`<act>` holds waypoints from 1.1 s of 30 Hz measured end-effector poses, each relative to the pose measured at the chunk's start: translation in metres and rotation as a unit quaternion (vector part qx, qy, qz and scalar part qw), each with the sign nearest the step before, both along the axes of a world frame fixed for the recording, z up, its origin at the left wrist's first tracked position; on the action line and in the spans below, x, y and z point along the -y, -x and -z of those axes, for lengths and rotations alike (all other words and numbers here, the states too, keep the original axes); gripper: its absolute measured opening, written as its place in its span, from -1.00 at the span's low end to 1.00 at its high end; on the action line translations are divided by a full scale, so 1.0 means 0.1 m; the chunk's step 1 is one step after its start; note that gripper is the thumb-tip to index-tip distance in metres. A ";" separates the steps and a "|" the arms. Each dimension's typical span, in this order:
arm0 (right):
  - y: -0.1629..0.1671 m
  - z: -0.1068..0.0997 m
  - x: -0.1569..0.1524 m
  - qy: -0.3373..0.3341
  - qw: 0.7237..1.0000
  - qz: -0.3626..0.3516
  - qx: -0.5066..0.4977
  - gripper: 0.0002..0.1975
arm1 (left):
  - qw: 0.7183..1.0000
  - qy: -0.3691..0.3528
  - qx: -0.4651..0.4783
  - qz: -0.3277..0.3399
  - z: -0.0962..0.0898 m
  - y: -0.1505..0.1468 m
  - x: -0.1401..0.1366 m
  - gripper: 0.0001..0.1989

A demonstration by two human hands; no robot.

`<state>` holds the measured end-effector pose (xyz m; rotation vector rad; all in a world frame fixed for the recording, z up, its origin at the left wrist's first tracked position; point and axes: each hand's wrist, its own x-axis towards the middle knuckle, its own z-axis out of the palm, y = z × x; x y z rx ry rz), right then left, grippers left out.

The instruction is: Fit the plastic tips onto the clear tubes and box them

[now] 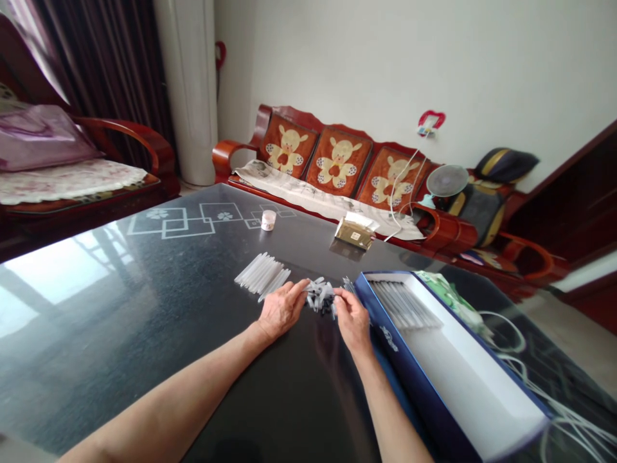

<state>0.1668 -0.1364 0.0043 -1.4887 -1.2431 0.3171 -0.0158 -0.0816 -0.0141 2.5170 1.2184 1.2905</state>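
Observation:
A heap of small clear, grey and black plastic pieces (319,294), which look like pen parts, lies between my hands on the dark table. My left hand (283,310) reaches the heap's left side, its fingers closed together at the tips; what they grip is too small to make out. At the right side, my right hand (353,318) has thumb and forefinger pinched, also on something I cannot make out. Translucent white pen tubes (260,275) lie in a row beyond my left hand. Thin dark-tipped rods (349,284) show partly behind my right hand.
A long blue box (436,399) with a white inside stands right of my right arm, holding a row of grey pens or tubes (402,305). Green-white packaging (450,296) and white cables (569,411) lie beyond it. A small round tub (268,220) and a tissue pack (355,233) stand farther back.

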 end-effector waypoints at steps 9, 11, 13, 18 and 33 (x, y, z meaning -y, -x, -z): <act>0.03 0.08 0.21 0.036 0.955 -0.135 0.264 -0.84 | 0.999 0.008 0.042 0.008 0.09 0.00 -0.07 -0.67; 0.07 0.07 0.22 0.037 0.947 -0.128 0.294 -0.82 | 0.999 0.003 0.046 0.013 0.08 0.00 -0.07 -0.68; 0.06 0.05 0.21 0.028 0.948 -0.084 0.307 -0.80 | 0.999 -0.003 0.046 0.016 0.07 0.01 -0.06 -0.68; -0.12 0.04 0.21 0.111 0.922 0.118 0.352 -0.79 | 0.999 -0.015 0.034 0.025 0.06 0.02 -0.05 -0.69; -0.26 0.09 0.13 0.216 0.857 0.228 0.409 -0.79 | 0.999 0.010 -0.007 0.045 0.03 0.02 -0.02 -0.70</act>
